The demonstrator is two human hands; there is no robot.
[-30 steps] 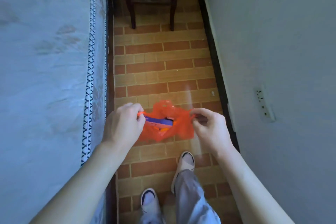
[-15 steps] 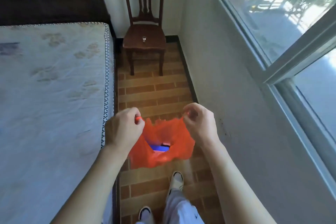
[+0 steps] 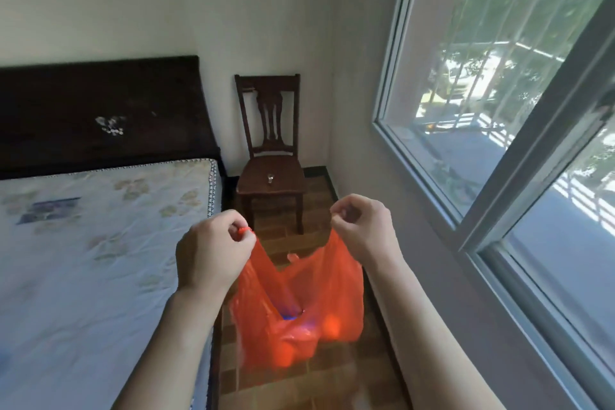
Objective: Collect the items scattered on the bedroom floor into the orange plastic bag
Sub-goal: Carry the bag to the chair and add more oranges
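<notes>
Above brick-patterned tiles, crinkly translucent orange plastic bag (image 3: pixel 299 309), handles pinched by left hand (image 3: pixel 213 253) and right hand (image 3: pixel 362 230).

Chair (image 3: pixel 270 176) on brick-tiled floor (image 3: pixel 332 376)

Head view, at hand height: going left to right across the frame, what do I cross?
Mattress → left hand pinching one bag handle → orange plastic bag hanging between the hands → right hand pinching the other handle → window.
</notes>
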